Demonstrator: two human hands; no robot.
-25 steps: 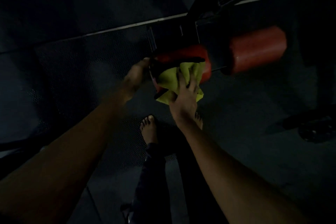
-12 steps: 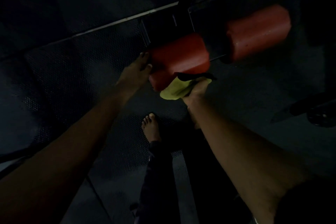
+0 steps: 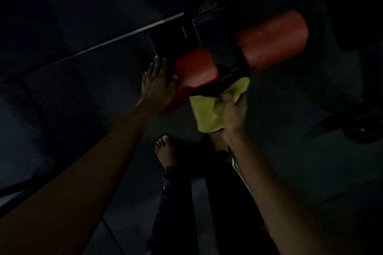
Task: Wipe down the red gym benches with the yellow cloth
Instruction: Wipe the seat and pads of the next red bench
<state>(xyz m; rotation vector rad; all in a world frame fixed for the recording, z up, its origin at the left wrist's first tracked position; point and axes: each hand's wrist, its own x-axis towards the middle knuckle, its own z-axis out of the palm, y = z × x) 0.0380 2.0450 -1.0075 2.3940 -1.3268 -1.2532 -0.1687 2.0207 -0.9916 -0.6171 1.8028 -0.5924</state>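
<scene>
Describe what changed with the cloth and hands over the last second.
The right hand went from pressing the yellow cloth flat on the red roller pad to gripping it bunched, below the pad's inner end. The left hand stays braced on that pad's outer end.

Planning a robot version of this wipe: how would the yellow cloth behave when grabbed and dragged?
Likely floppy: the yellow cloth folds and droops from the right hand. Probably light: one hand carries it. May bunch rather than slide flat.
</scene>
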